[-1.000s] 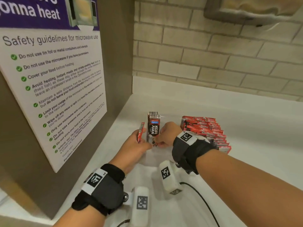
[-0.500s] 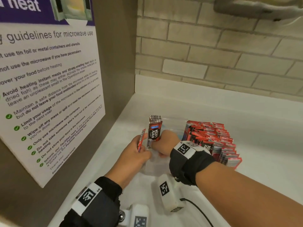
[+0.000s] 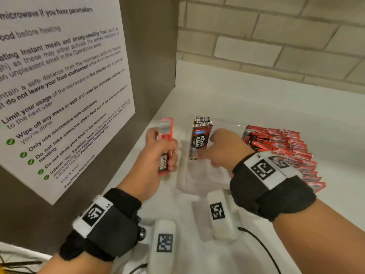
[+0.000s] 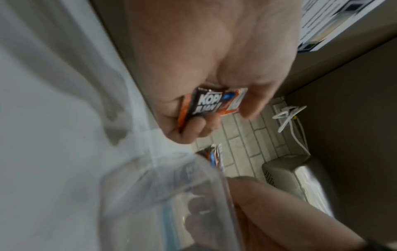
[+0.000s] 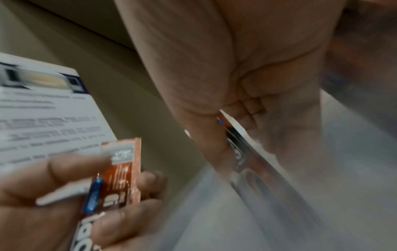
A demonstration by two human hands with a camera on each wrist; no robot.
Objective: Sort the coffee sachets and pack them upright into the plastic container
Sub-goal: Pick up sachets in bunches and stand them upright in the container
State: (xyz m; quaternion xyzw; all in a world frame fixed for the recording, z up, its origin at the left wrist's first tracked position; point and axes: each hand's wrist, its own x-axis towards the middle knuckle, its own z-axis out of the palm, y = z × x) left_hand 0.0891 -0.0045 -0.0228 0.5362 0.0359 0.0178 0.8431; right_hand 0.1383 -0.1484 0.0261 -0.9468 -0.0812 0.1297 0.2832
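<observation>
White counter (image 3: 246, 99) in a corner: grey panel on the left carrying a microwave safety poster (image 3: 59, 76), pale brick wall (image 3: 276, 36) behind.

Versus a second ago: the left hand was tight against the standing sachets then, its sachet edge-on beside them. It had since pulled back toward the panel and lifted, so there was a clear gap between the two hands, and the sachet had turned to show its face. The right hand had not shifted off the standing sachets. The camera had moved in closer and lower.

Nearest: two white tagged camera blocks (image 3: 217, 212) under the wrists, black cable trailing from the right one.

Left hand (image 3: 156, 155): fingers and thumb curled round one red sachet (image 3: 165, 143), held near upright in the air, clear of the container. The left wrist view showed the "KOPI JUAN" print between thumb and fingers.

Right hand (image 3: 221, 149): fingers curled, thumb and fingers pinching the lower part of a small bunch of upright sachets (image 3: 200, 139) standing at the left end inside the clear plastic container (image 3: 199, 180). The right wrist view was blurred but showed the pack edges between thumb and fingers.

Further right, behind the right wrist: a long row of red sachets (image 3: 280, 149), packed on edge and fanned. Whether that row sat inside the container, I couldn't tell.
</observation>
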